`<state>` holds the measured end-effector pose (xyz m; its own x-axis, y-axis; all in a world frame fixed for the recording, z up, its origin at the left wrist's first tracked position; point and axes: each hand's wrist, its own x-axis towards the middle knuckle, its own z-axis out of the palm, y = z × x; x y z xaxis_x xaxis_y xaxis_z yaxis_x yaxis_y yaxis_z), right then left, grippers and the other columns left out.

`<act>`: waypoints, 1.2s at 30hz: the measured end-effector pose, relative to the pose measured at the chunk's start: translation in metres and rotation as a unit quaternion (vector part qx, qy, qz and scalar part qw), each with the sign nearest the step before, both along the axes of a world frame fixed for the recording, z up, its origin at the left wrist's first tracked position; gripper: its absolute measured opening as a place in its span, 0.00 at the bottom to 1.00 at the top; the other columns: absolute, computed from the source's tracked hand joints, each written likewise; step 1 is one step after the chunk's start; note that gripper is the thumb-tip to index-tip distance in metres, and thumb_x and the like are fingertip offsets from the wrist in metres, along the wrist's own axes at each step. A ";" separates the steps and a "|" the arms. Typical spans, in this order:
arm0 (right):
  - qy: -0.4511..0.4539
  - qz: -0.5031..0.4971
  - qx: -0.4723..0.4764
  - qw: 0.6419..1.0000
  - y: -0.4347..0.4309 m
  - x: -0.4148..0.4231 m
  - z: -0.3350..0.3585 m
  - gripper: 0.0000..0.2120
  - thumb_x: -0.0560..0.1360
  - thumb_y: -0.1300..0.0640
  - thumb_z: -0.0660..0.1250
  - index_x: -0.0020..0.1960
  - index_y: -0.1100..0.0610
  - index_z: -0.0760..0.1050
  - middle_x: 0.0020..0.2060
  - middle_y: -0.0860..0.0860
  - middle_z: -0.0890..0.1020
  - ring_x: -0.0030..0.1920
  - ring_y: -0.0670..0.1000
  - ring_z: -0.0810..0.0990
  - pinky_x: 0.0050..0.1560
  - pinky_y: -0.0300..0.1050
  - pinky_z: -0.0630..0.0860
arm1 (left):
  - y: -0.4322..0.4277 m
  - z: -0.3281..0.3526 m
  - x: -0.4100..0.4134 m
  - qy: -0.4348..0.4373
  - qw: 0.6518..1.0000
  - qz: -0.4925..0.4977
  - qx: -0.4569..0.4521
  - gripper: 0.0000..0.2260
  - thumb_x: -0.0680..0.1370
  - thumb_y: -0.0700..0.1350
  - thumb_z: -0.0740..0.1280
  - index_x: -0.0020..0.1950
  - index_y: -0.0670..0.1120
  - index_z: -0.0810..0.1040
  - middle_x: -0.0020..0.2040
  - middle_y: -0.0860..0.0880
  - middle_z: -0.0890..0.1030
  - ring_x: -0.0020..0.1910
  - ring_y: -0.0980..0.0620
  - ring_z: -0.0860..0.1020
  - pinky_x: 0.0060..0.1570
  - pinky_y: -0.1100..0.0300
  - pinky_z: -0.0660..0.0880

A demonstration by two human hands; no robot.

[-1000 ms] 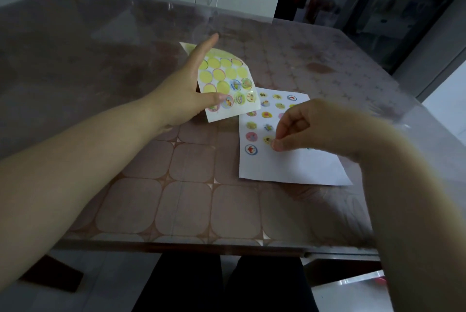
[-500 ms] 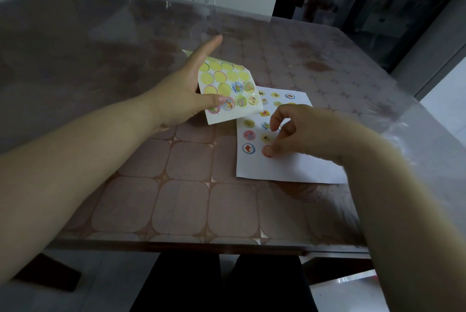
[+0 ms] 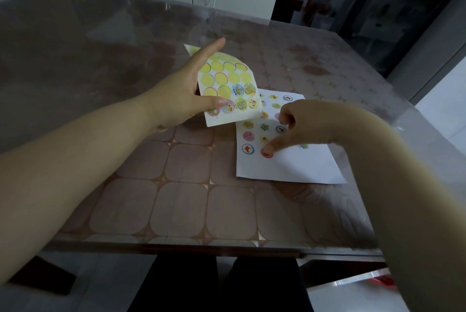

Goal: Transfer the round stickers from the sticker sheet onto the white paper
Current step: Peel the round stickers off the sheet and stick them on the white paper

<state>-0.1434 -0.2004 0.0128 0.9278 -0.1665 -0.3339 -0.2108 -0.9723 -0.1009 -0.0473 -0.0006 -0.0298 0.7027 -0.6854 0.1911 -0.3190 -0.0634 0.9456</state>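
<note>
Glass is covering the brown tile-patterned table (image 3: 156, 200) in the head view, the only one here, and two bare forearms are reaching over it. The left hand (image 3: 181, 95) is holding the sticker sheet (image 3: 228, 77) up off the table, tilted toward the camera and curling over at its top. Its thumb is pinching the front near the lower left corner while the index finger is pointing up along the sheet's left edge; the other fingers are hidden behind it. Most circles on the sheet are showing plain yellow, and picture stickers are sitting in its two lowest rows. One of them, a lettered sticker (image 3: 237, 89), is carrying blue writing too small to read. The white paper (image 3: 290, 168) is lying flat on the table just right of the sheet, whose lower corner is overlapping the paper's upper left. Round stickers are lining its upper left part in rows. The right hand (image 3: 310, 122) is hovering low over the paper, fingers curled in and gripping nothing. Its thumb tip is pressing down on a red sticker (image 3: 267, 154) just beside a blue-ringed sticker (image 3: 248, 149).
</note>
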 end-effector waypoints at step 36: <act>-0.517 0.106 0.170 0.832 0.026 0.018 -0.049 0.13 0.67 0.46 0.69 0.50 0.50 0.82 0.44 0.41 0.75 0.48 0.48 0.70 0.52 0.49 0.69 | -0.007 -0.003 -0.002 -0.088 0.996 -0.007 -0.012 0.34 0.72 0.39 0.67 0.70 0.62 0.57 0.47 0.60 0.76 0.40 0.59 0.75 0.41 0.67 0.72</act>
<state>-0.1258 -0.1745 -0.0366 0.7446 -0.0219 0.6671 0.3322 -0.8547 -0.3988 -0.0498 -0.0072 -0.0325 0.6467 -0.6889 0.3274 -0.4815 -0.0359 0.8757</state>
